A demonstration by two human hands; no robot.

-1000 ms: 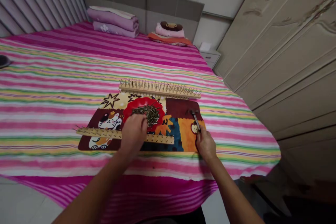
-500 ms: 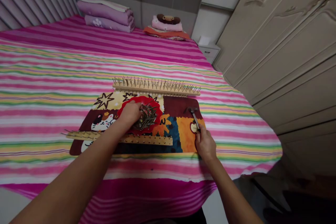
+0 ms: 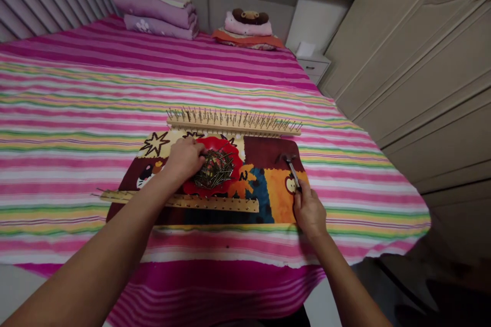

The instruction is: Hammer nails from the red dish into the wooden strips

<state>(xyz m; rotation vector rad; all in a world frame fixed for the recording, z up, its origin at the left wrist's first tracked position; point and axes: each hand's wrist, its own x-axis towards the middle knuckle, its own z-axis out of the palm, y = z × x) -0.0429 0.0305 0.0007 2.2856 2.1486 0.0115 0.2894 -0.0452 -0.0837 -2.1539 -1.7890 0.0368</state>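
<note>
My left hand [image 3: 186,157] is at the left side of a red scalloped dish [image 3: 237,167], its fingers curled together beside a heap of loose nails [image 3: 215,168]. What its fingertips hold, if anything, is hidden. My right hand [image 3: 310,210] grips a small hammer [image 3: 293,171] by the handle, head pointing away above the mat. In front of the dish lies a wooden strip [image 3: 215,203] with nails along it, some jutting out at its left end. Behind the dish, another wooden strip [image 3: 233,126] bristles with upright nails.
A patchwork-print mat [image 3: 282,194] lies under the dish, on a bed with a striped cover [image 3: 356,173]. Folded purple quilts [image 3: 157,13] and a small pile of bedding [image 3: 248,30] are by the headboard. A wardrobe [image 3: 433,61] stands to the right.
My left hand has drawn a little left, off the middle of the nail heap, showing more of the nails. My right hand still holds the hammer. The camera view has shifted slightly.
</note>
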